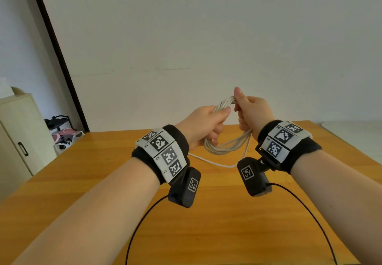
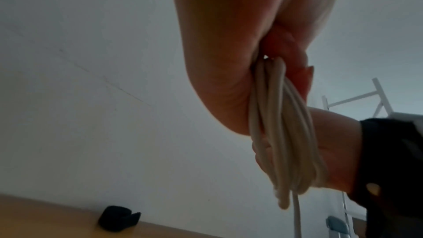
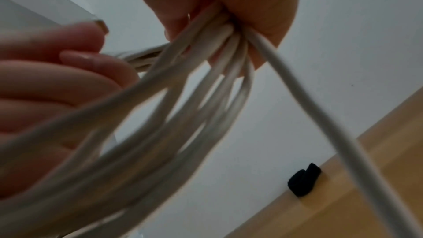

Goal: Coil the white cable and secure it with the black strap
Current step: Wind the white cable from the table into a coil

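Note:
The white cable (image 1: 225,144) hangs as a bundle of several loops above the wooden table (image 1: 227,223). My left hand (image 1: 206,120) grips the top of the loops, thumb laid over them. My right hand (image 1: 250,111) grips the same bundle just to the right, thumb up. One loose strand (image 1: 208,161) trails from the coil down onto the table. In the left wrist view the cable (image 2: 283,133) runs through my fist. The right wrist view shows the cable (image 3: 206,82) fanning out of my fingers. The black strap (image 2: 119,221) (image 3: 304,182) lies rolled on the table by the wall, hidden in the head view.
A white wall stands just behind the table's far edge. A cream cabinet (image 1: 18,132) and a dark door frame (image 1: 57,58) are at the left. Black camera leads (image 1: 140,223) hang from my wrists over the near table.

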`<state>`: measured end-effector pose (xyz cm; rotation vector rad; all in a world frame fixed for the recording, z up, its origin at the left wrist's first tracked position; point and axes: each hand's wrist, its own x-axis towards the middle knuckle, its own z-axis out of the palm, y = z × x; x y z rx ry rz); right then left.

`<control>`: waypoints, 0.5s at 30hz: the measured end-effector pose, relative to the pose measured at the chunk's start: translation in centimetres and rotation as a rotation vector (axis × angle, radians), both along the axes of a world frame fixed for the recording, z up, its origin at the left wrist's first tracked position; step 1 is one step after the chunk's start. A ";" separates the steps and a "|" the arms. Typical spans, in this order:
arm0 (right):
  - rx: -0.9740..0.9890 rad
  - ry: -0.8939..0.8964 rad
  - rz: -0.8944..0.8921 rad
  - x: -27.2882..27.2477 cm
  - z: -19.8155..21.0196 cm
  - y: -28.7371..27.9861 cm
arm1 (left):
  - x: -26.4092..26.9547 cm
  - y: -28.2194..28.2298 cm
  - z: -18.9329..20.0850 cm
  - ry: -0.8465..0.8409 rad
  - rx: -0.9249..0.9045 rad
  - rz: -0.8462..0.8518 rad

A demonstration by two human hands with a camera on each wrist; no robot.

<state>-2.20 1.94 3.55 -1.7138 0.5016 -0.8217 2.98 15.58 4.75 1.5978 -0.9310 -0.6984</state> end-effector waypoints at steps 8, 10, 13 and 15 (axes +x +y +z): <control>0.059 -0.058 0.140 -1.3 0.1 0.0 | 0.7 0.3 -0.2 0.191 -0.147 0.058; 0.105 -0.042 0.165 -1.6 -0.4 0.0 | 1.2 0.4 -0.1 0.265 -0.189 0.076; 0.191 -0.027 0.225 -2.0 -1.2 0.2 | 2.2 0.6 0.3 0.413 -0.270 0.117; 0.244 -0.005 0.266 -2.3 -1.9 0.3 | 2.6 0.8 0.5 0.482 -0.315 0.149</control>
